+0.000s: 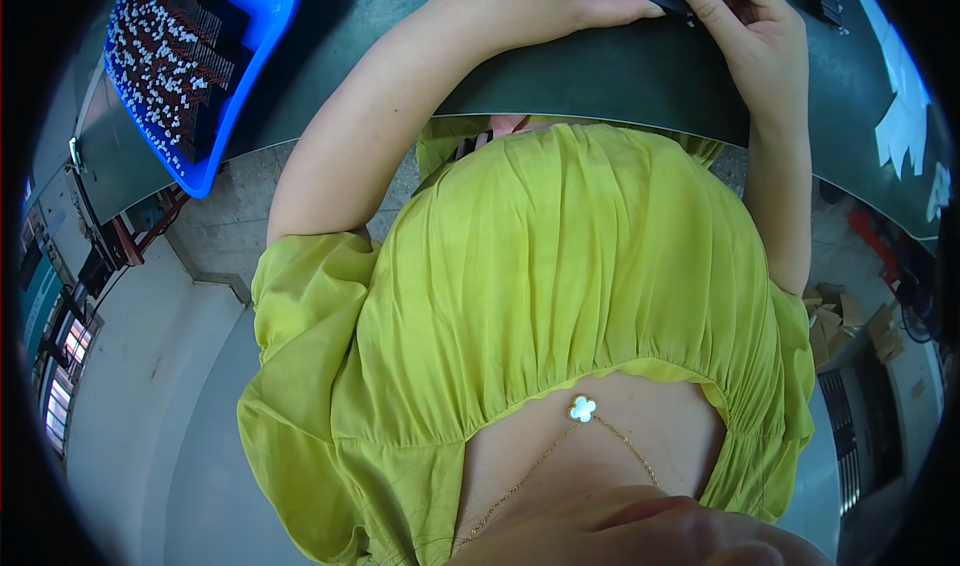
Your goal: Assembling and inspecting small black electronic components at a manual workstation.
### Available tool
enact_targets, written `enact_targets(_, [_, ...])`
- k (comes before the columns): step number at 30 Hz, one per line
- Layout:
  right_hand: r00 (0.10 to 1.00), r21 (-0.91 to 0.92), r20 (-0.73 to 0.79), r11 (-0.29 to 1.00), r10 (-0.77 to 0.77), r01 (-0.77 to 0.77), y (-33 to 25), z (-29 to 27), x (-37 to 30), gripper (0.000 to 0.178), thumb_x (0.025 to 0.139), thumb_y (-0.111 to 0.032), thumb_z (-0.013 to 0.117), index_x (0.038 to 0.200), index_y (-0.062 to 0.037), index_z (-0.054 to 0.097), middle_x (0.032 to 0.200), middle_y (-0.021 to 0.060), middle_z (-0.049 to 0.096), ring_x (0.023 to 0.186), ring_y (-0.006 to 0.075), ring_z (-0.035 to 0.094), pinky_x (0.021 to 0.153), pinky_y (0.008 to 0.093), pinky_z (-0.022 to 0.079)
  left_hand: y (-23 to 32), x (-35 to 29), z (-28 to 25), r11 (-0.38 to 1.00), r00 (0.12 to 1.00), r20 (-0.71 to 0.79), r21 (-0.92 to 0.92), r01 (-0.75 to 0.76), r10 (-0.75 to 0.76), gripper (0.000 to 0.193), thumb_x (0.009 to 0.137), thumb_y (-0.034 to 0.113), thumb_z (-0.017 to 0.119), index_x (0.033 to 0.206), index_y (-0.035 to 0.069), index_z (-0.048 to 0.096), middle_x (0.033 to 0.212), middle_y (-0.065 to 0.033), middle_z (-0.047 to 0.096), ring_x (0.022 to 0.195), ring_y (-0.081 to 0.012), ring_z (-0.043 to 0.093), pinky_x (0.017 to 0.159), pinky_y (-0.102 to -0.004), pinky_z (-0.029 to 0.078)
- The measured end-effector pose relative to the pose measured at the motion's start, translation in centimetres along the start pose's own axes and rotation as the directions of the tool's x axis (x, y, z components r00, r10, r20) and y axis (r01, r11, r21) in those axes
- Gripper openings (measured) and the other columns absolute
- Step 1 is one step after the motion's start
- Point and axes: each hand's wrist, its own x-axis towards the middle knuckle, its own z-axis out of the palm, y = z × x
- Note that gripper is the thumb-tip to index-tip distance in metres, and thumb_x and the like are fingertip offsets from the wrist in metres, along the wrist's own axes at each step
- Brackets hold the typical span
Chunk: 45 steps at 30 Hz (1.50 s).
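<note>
Dark green counter (560, 81) extends beneath both hands. Blue tray (262, 51), holding dark, white-flecked pieces, sits left of the left hand (570, 4), presumably for easy reach. Black part (673, 0) is between the hands: left hand grips it, thumb along the near edge; right hand (748, 16) pinches its right end, likely for steadiness. No writing is legible.

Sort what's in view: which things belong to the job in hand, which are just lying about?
Likely job things:
small black piece with a grey rectangle, in the left hand and right hand
blue plastic tray of dark strips with white bits

Apparently lying about:
jagged flat white pieces, far right
brown cardboard, lower right
</note>
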Motion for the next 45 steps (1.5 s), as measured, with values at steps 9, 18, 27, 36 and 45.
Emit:
enact_targets(9, [0.989,-0.135,-0.004,0.98,-0.15,0.148,0.0,0.3,0.0,0.009,0.09,-0.001,0.074,0.094,-0.0022,0.065,0.086,-0.0033,0.058,0.073,0.0025,0.05,0.066,0.0197,0.04,-0.2,0.1,0.1,0.998,0.997,-0.047,-0.003,-0.056,0.055,0.034,0.078,0.025,0.084,0.1,0.002,0.07,0.096,-0.0177,0.07,0.102,-0.0388,0.062,0.091,-0.0446,0.05])
enact_targets(18, [0.858,-0.307,-0.054,0.827,-0.51,0.472,-0.1,0.6,0.4,0.013,0.085,0.005,0.074,0.095,-0.0005,0.066,0.089,0.0062,0.064,0.079,0.0128,0.059,0.07,0.0232,0.045,0.0,-0.2,0.1,0.999,0.998,-0.058,-0.029,-0.035,0.033,0.034,0.079,0.024,0.083,0.104,0.004,0.071,0.102,-0.017,0.07,0.103,-0.0387,0.062,0.092,-0.0447,0.05])
enact_targets(27, [0.933,-0.014,-0.093,0.937,-0.349,0.349,-1.9,0.2,-2.4,0.022,0.088,0.011,0.07,0.107,0.003,0.064,0.098,0.0102,0.068,0.091,0.0119,0.064,0.078,0.0255,0.052,-0.3,-0.8,-0.1,0.971,0.946,-0.234,-0.02,-0.237,0.226,0.054,0.075,0.031,0.09,0.118,0.005,0.072,0.107,-0.016,0.073,0.1,-0.0326,0.067,0.089,-0.0394,0.053])
enact_targets(36, [0.99,0.212,0.035,0.969,-0.139,0.129,-3.9,1.2,-3.0,0.033,0.092,0.011,0.067,0.124,0.0071,0.06,0.113,0.0102,0.068,0.1,0.011,0.065,0.088,0.0221,0.051,0.9,-1.0,-0.9,0.962,0.923,-0.313,-0.08,-0.261,0.224,0.021,0.073,0.009,0.088,0.091,0.006,0.076,0.078,-0.0075,0.073,0.066,-0.0205,0.069,0.061,-0.0297,0.052])
enact_targets(45, [0.971,0.18,-0.013,0.954,-0.24,0.239,-3.4,1.8,-3.0,0.042,0.092,0.01,0.066,0.134,0.0074,0.06,0.115,0.0125,0.068,0.101,0.0138,0.065,0.087,0.0241,0.051,0.8,-1.0,-0.8,0.929,0.897,-0.38,-0.19,-0.317,0.228,0.018,0.075,0.007,0.086,0.089,0.005,0.075,0.078,-0.0078,0.072,0.066,-0.0206,0.069,0.059,-0.0298,0.053])
